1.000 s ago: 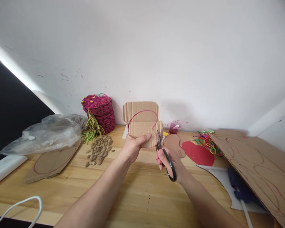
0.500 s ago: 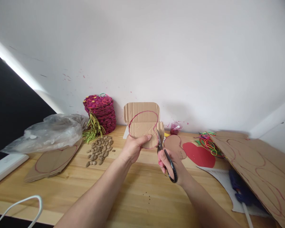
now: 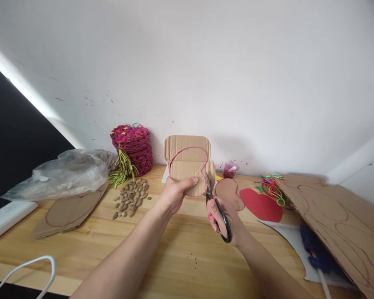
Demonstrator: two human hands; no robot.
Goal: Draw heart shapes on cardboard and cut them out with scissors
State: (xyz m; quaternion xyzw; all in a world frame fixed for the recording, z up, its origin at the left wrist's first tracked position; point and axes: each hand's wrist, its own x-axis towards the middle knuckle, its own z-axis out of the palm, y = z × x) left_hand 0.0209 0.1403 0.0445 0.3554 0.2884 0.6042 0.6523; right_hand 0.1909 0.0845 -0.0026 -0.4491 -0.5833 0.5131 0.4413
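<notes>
My left hand [image 3: 173, 193] grips a piece of cardboard [image 3: 188, 155] by its lower part, thumb across the front. A rounded outline in dark red is drawn on the cardboard, and a crease runs across it. In my right hand [image 3: 222, 218] are black-handled scissors [image 3: 209, 189], pointing up and slightly left. Their blades lie at the cardboard's right side, close to the drawn line. Just behind my right hand, a cut cardboard shape [image 3: 229, 192] with a red edge lies beside a red heart-like piece [image 3: 262, 204].
Several brown seeds [image 3: 132, 197] lie left of my arms. Behind them stands a stack of magenta decorated discs [image 3: 132, 149] with a yellow-green tassel. A plastic bag [image 3: 71, 172], coloured cords [image 3: 272, 189], a glue gun [image 3: 314, 249] and a large marked cardboard sheet [image 3: 336, 216] flank the work.
The scissor blades have closed somewhat at the cardboard's right edge, and the handles have shifted slightly. The cardboard stays in my left hand, nearly unmoved.
</notes>
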